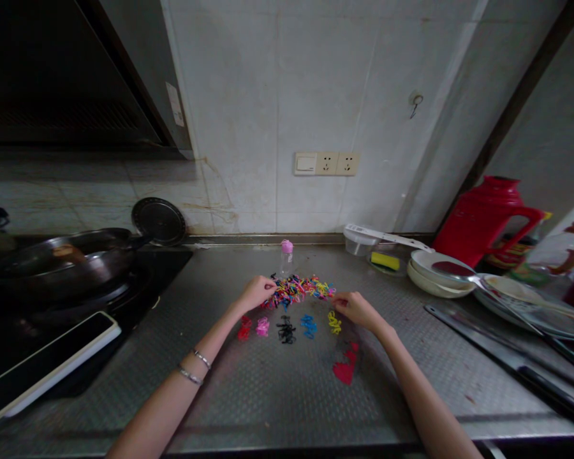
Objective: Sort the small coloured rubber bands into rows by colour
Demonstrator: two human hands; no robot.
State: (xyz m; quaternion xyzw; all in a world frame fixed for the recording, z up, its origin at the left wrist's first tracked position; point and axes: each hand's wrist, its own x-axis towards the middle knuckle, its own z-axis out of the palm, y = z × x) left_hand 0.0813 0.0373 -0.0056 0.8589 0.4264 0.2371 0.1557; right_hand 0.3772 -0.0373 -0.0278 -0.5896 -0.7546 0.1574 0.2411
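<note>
A mixed heap of small multicoloured elastic bands (299, 291) lies on the metal counter. My left hand (257, 293) reaches its left edge, thumb and fingertips pinched together; whatever is between them is too small to make out. At the heap's right edge, my right hand (358, 308) also has its fingertips closed, their contents unclear. In front lie separate little piles: red bands (244, 328), pink bands (263, 327), black bands (286, 329), blue bands (309, 326) and yellow bands (334, 322), the last just below my right fingers. A clear bottle with a pink top (287, 258) stands behind the heap.
A red flat piece (346, 366) lies on the counter (277, 401) near my right forearm. On the left are a phone-like device (52, 366) and a pan (71, 261) on the cooktop. Bowls (440, 284), a red thermos (483, 223) and long dark utensils (497, 354) occupy the right.
</note>
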